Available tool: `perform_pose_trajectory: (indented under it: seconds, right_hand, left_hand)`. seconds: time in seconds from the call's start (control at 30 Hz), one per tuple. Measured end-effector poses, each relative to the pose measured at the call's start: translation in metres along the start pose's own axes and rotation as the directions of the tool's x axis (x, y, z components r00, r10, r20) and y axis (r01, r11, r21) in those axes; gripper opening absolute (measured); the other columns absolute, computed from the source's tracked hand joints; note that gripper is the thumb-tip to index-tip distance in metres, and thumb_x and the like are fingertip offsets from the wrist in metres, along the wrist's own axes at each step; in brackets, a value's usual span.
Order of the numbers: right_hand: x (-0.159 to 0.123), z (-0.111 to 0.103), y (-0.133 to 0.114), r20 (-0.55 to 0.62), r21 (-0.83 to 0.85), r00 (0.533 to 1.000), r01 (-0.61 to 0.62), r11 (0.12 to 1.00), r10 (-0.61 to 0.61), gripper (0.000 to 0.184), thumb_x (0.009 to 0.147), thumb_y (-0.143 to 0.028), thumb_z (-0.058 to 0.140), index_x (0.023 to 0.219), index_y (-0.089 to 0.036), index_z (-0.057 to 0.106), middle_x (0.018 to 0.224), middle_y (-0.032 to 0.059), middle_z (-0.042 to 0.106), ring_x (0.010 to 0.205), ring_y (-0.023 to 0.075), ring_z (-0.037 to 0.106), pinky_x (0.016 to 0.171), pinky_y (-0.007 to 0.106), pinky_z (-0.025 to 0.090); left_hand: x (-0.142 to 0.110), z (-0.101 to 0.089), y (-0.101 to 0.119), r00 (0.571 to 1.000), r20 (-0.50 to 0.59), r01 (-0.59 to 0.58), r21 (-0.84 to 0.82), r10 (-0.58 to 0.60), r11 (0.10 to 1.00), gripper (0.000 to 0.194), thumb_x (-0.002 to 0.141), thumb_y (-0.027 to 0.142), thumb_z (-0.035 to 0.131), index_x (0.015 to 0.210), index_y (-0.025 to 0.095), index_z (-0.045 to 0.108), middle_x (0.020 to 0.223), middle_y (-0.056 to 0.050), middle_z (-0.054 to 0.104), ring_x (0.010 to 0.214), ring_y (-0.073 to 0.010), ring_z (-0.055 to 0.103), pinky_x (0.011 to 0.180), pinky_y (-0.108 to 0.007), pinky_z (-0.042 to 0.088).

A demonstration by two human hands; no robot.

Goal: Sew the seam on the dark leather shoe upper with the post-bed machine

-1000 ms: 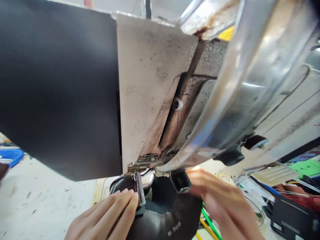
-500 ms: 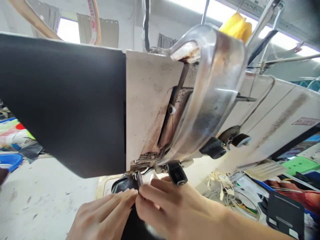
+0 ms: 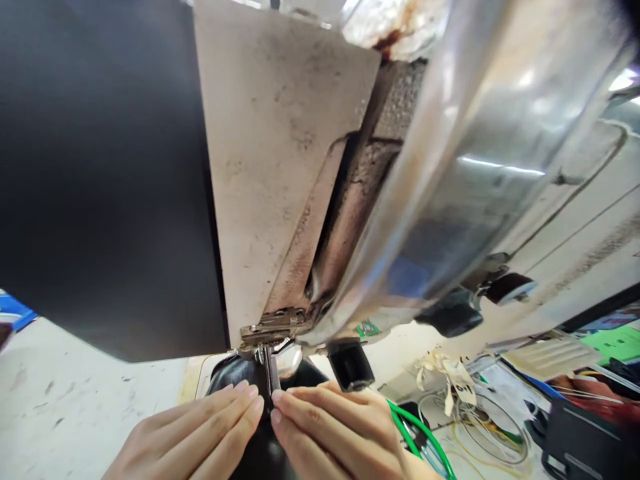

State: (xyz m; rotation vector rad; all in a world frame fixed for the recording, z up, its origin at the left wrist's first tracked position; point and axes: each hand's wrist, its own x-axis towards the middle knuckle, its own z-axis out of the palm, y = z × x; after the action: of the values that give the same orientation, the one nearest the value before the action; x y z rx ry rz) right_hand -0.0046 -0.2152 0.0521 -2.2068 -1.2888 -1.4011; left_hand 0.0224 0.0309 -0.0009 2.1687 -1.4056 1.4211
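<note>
A sewing machine head (image 3: 280, 153) fills the upper view, its presser foot (image 3: 270, 373) down on a shiny black piece of material (image 3: 257, 443). My left hand (image 3: 195, 433) lies on the material left of the foot, fingers stretched out and side by side. Across from it, my right hand (image 3: 335, 427) lies flat on the right side, fingertips close by the foot. Only a narrow gap separates the two hands' fingertips. Neither hand grips anything. The lower part of the material runs out of view between the hands.
A black knob (image 3: 351, 365) hangs just above my right hand. A clear curved guard (image 3: 435, 187) covers the machine's front. On the right lie a green cord (image 3: 423, 430), tangled wires with tags (image 3: 457, 383) and a black flat case (image 3: 587, 440). A white tabletop (image 3: 60, 407) extends left.
The view has moved closer to the machine. My right hand has gone from bent, pinching fingers to fingers laid flat. The hands' fingertips, touching before, are slightly apart.
</note>
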Motion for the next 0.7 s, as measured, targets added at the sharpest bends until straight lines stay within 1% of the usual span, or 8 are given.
perform_pose_trajectory:
  seconds: [0.07, 0.17, 0.27, 0.33, 0.43, 0.57, 0.63, 0.7]
  right_hand:
    - [0.002, 0.0, 0.001, 0.036, -0.02, 0.999, -0.023, 1.0, 0.024, 0.023, 0.095, -0.005, 0.052, 0.089, -0.009, 0.074, 0.094, 0.0028, 0.079, 0.076, 0.0122, 0.072, 0.06, 0.025, 0.056]
    - [0.005, -0.001, 0.0, 0.066, -0.035, 0.997, -0.048, 0.998, 0.05, 0.031, 0.099, -0.007, 0.045, 0.087, -0.011, 0.073, 0.096, 0.0026, 0.079, 0.078, 0.0132, 0.073, 0.064, 0.026, 0.057]
    - [0.007, 0.0, -0.001, 0.052, -0.044, 0.997, -0.047, 0.998, 0.049, 0.031, 0.098, -0.006, 0.045, 0.088, -0.012, 0.074, 0.097, 0.0029, 0.079, 0.079, 0.0132, 0.073, 0.07, 0.027, 0.059]
    - [0.008, 0.0, 0.0, 0.078, -0.049, 0.995, -0.064, 0.997, 0.068, 0.03, 0.098, -0.006, 0.045, 0.091, -0.012, 0.073, 0.098, 0.0037, 0.079, 0.081, 0.0142, 0.073, 0.075, 0.028, 0.059]
    - [0.012, -0.001, 0.003, 0.09, -0.058, 0.992, -0.086, 0.995, 0.091, 0.032, 0.1, -0.007, 0.041, 0.093, -0.01, 0.072, 0.097, 0.0054, 0.078, 0.084, 0.0165, 0.072, 0.079, 0.031, 0.059]
    - [0.015, -0.004, 0.007, 0.123, -0.045, 0.99, -0.069, 0.997, 0.074, 0.037, 0.1, -0.007, 0.036, 0.094, -0.01, 0.072, 0.096, 0.0055, 0.078, 0.082, 0.0177, 0.072, 0.071, 0.031, 0.058]
    - [0.016, -0.005, 0.007, 0.151, -0.056, 0.986, -0.066, 0.996, 0.074, 0.038, 0.101, -0.008, 0.034, 0.095, -0.01, 0.072, 0.097, 0.0052, 0.078, 0.082, 0.0174, 0.071, 0.068, 0.031, 0.057]
    - [0.017, -0.004, 0.007, 0.162, -0.07, 0.983, -0.072, 0.995, 0.082, 0.039, 0.102, -0.009, 0.033, 0.097, -0.01, 0.072, 0.097, 0.0047, 0.078, 0.083, 0.0166, 0.071, 0.067, 0.031, 0.056]
  left_hand:
    - [0.009, -0.004, -0.004, 1.0, 0.021, 0.012, -0.037, -0.012, 0.999, 0.041, 0.102, 0.025, 0.044, 0.141, 0.015, 0.053, 0.122, -0.007, 0.071, 0.113, -0.0197, 0.068, 0.101, -0.029, 0.056]
    - [0.026, -0.012, -0.011, 0.991, 0.115, -0.055, -0.078, 0.064, 0.995, 0.054, 0.099, 0.027, 0.049, 0.151, 0.013, 0.038, 0.117, -0.008, 0.073, 0.115, -0.0184, 0.067, 0.104, -0.027, 0.052]
    - [0.04, -0.016, -0.018, 0.986, 0.13, -0.101, -0.06, 0.108, 0.993, 0.061, 0.099, 0.025, 0.043, 0.156, 0.011, 0.026, 0.111, -0.007, 0.075, 0.119, -0.0134, 0.064, 0.108, -0.022, 0.045]
    - [0.04, -0.015, -0.022, 0.984, 0.15, -0.091, -0.065, 0.099, 0.994, 0.059, 0.1, 0.022, 0.038, 0.156, 0.012, 0.023, 0.117, -0.005, 0.073, 0.124, -0.0109, 0.06, 0.111, -0.021, 0.04]
    - [0.03, -0.01, -0.029, 0.974, 0.209, -0.059, -0.11, 0.082, 0.992, 0.053, 0.102, 0.02, 0.04, 0.154, 0.017, 0.032, 0.128, -0.001, 0.068, 0.124, -0.0087, 0.059, 0.113, -0.018, 0.036]
    - [0.02, -0.009, -0.034, 0.974, 0.228, 0.017, -0.127, 0.012, 0.992, 0.04, 0.104, 0.023, 0.042, 0.144, 0.021, 0.048, 0.137, 0.003, 0.063, 0.126, -0.0073, 0.058, 0.114, -0.015, 0.034]
    - [0.024, -0.011, -0.034, 0.975, 0.222, 0.034, -0.143, -0.001, 0.989, 0.034, 0.105, 0.025, 0.041, 0.137, 0.021, 0.054, 0.132, 0.002, 0.066, 0.125, -0.0067, 0.058, 0.114, -0.014, 0.033]
    - [0.033, -0.011, -0.033, 0.973, 0.229, 0.028, -0.168, 0.012, 0.985, 0.029, 0.105, 0.026, 0.04, 0.128, 0.019, 0.058, 0.12, 0.0, 0.072, 0.117, -0.0057, 0.063, 0.111, -0.011, 0.035]
